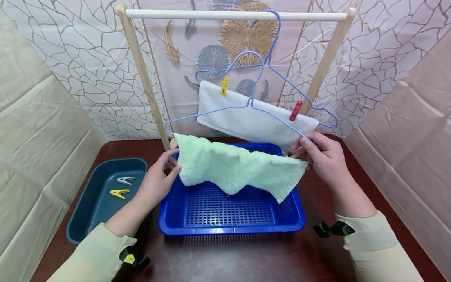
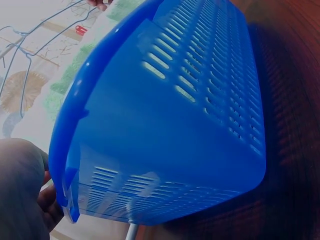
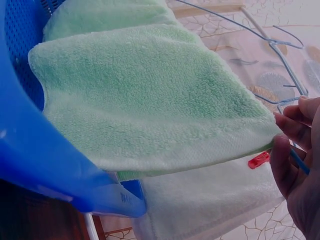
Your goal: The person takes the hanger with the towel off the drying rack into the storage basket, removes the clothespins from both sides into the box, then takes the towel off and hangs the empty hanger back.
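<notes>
A light green towel (image 1: pixel 225 162) hangs along the lower bar of a blue clothes hanger (image 1: pixel 208 112), low over a blue perforated basket (image 1: pixel 229 231). My left hand (image 1: pixel 160 178) pinches the towel's left edge between thumb and fingers. At the other end my right hand (image 1: pixel 325 156) grips the hanger's right corner, fingertips at the towel's upper corner. In the right wrist view the green towel (image 3: pixel 150 95) spreads down from those fingers (image 3: pixel 282 165). The basket wall (image 2: pixel 140 115) fills much of the left wrist view and hides part of the left fingers.
Behind, a white towel (image 1: pixel 239 119) hangs on a second blue hanger (image 1: pixel 273 39) from a rack's white rod (image 1: pixel 197 15). A yellow clothespin (image 1: pixel 224 86) and a red clothespin (image 1: pixel 296 111) clip it. Left, a dark teal tray (image 1: pixel 79 211) holds a grey clothespin (image 1: pixel 125 180) and a yellow one.
</notes>
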{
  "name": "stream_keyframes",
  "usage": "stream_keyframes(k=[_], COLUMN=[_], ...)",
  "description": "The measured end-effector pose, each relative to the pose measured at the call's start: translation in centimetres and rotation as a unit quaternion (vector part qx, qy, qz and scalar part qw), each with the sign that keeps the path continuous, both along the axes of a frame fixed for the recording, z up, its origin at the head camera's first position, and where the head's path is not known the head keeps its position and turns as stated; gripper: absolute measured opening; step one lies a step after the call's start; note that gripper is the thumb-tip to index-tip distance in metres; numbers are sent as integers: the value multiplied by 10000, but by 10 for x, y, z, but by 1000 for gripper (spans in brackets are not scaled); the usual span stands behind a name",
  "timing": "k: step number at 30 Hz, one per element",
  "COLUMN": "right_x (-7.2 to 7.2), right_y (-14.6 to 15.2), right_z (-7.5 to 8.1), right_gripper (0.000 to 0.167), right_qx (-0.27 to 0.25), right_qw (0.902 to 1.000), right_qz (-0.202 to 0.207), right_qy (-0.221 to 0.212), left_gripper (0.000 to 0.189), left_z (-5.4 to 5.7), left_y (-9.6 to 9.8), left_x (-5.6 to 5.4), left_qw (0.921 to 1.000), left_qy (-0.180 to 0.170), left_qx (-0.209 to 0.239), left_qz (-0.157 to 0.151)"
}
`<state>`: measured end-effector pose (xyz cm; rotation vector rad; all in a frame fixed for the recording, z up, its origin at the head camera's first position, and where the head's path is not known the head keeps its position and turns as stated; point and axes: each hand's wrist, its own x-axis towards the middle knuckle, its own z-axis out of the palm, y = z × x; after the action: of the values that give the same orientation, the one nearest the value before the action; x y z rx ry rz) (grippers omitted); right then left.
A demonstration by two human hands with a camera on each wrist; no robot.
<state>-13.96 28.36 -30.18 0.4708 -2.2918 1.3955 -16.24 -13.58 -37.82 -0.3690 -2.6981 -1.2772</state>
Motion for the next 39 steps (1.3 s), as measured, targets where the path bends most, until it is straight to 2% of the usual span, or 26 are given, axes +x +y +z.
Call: stream_keyframes(k=[8,17,30,39], right_x=[1,1,3,4], right_y=[-2,-3,-6,-7], right_z=[2,2,2,4], right_gripper=[21,21,21,19], right_qx=[-99,-93,-157,-182], right_qw=[9999,10000,9995,9991], right_qz=[12,-14,275,388], right_qy=[-23,-33,-18,-13], left_gripper=[48,47,56,54], left_z=[1,-3,1,10], left_y=[-1,-1,-7,-11], left_x=[2,-1,-7,-13], left_qw=[9999,9998,9991,9979], left_qy=[-99,-51,-195,-44], left_qx=[-96,-93,375,644], left_qz=[-97,-178,1,-47])
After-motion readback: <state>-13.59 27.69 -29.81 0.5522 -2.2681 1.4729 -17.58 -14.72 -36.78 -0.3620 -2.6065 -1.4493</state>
